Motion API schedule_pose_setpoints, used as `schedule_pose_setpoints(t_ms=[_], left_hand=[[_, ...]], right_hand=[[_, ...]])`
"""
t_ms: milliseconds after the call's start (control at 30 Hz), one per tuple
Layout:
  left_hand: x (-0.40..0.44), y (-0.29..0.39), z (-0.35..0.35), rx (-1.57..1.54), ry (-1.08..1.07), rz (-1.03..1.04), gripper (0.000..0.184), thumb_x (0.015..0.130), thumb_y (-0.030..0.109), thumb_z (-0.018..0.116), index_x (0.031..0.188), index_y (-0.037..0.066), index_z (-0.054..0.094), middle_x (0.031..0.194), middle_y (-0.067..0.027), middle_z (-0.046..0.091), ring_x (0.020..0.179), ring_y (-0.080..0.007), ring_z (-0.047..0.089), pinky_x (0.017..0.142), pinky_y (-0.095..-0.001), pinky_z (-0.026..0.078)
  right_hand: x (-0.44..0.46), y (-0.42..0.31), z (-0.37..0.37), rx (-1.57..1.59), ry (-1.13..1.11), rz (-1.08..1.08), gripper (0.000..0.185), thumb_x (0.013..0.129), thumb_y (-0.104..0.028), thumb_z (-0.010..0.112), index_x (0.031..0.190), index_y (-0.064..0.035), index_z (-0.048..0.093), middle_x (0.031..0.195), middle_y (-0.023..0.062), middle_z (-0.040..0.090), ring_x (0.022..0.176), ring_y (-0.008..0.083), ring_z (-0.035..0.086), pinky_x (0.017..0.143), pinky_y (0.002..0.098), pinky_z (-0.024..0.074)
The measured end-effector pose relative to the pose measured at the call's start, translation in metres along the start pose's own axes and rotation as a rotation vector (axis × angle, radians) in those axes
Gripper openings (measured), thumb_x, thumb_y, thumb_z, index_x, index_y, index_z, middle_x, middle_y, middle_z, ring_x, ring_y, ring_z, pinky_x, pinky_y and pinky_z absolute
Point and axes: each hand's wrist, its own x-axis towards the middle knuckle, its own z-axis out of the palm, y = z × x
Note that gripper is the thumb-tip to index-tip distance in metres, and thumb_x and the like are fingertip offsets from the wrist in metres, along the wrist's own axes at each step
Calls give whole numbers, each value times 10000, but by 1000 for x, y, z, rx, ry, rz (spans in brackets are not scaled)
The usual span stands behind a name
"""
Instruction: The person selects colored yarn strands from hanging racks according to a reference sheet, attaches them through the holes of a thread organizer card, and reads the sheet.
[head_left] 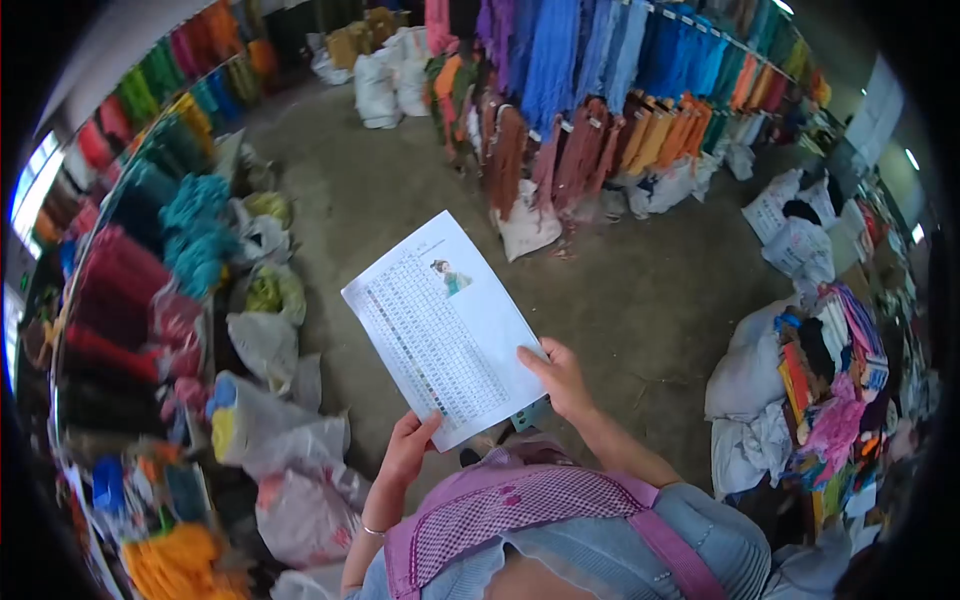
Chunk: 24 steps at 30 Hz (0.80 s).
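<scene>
A white printed sheet point(490, 310) is held out in front of my body, tilted in view. It carries a table of small rows, a column of coloured squares and a little picture of a figure; the text is too small to read. My left hand point(405, 448) grips its lower left corner, thumb on top. My right hand point(558, 378) pinches the right edge, thumb on the face and fingers behind. A small greenish piece point(530, 414) shows under the sheet by its lower edge; I cannot make out what it is.
Racks of coloured yarn hanks point(560, 60) stand ahead, and another yarn rack point(130, 190) runs along the left. White sacks point(378, 90) sit at the back. Plastic bags point(300, 515) line the left floor. A heap of mixed yarn and bags point(830, 400) lies right. Concrete floor point(320, 180) lies between.
</scene>
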Motion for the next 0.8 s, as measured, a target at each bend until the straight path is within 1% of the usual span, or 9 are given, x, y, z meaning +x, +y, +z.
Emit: schedule_pose_setpoints(t_ms=[200, 300, 400, 467, 533, 567, 633, 667, 800], left_hand=[[130, 63, -32, 149, 9, 53, 199, 910, 170, 529, 982, -3, 597, 786, -29, 634, 591, -85, 560, 473, -237, 437], [206, 104, -54, 227, 59, 112, 192, 893, 177, 561, 912, -6, 617, 702, -13, 621, 541, -66, 532, 451, -222, 412], [267, 146, -72, 250, 113, 115, 201, 882, 188, 581, 902, -8, 624, 709, -16, 623, 548, -58, 526, 447, -219, 404], [302, 169, -97, 327, 166, 109, 189, 865, 175, 608, 899, -10, 632, 734, -17, 631, 569, -50, 527, 474, -213, 409], [330, 183, -109, 310, 270, 212, 147, 860, 144, 608, 868, 3, 645, 736, -2, 637, 591, -42, 535, 518, -210, 423], [339, 200, -114, 226, 306, 164, 141, 856, 126, 611, 910, -2, 640, 777, -5, 642, 624, -42, 548, 554, -205, 433], [378, 221, -125, 95, 356, 242, 162, 864, 124, 598, 959, -5, 624, 812, -11, 643, 613, -46, 548, 533, -205, 434], [393, 229, -141, 54, 360, 211, 184, 878, 127, 572, 1001, -5, 605, 804, -11, 638, 609, -56, 557, 490, -214, 426], [454, 265, -201, 11, 526, 240, 163, 889, 141, 549, 963, 6, 603, 754, -10, 625, 593, -69, 559, 450, -224, 415]], right_hand=[[107, -2, 18, 23, 88, -10, 134, 863, -153, 606, 866, -20, 592, 787, -22, 585, 684, 31, 510, 600, 189, 414], [199, -1, 28, -125, 73, -102, 271, 877, -209, 590, 697, -56, 457, 634, -74, 372, 598, 19, 329, 503, 216, 282], [291, -11, 46, -289, 19, -178, 279, 883, -237, 584, 710, -53, 466, 628, -70, 372, 593, 22, 322, 495, 220, 277], [342, -21, 74, -292, -53, -157, 298, 883, -262, 585, 723, -34, 477, 618, -53, 399, 582, 38, 342, 488, 244, 295], [387, -17, 98, -336, -48, -245, 319, 875, -278, 595, 737, -13, 483, 615, -22, 426, 579, 57, 365, 487, 275, 314], [409, -23, 102, -564, -108, -166, 306, 867, -279, 602, 794, 6, 522, 620, 17, 458, 592, 69, 392, 503, 290, 339], [467, -25, 122, -408, -176, -253, 299, 864, -283, 604, 838, 10, 551, 621, 26, 469, 596, 68, 386, 508, 284, 342], [496, -28, 127, -536, -248, -153, 270, 865, -249, 604, 911, 16, 575, 663, 24, 530, 617, 62, 432, 536, 259, 377], [587, -36, 163, -400, -298, -153, 204, 857, -144, 597, 1009, -8, 582, 867, 14, 617, 718, 62, 535, 642, 220, 448]])
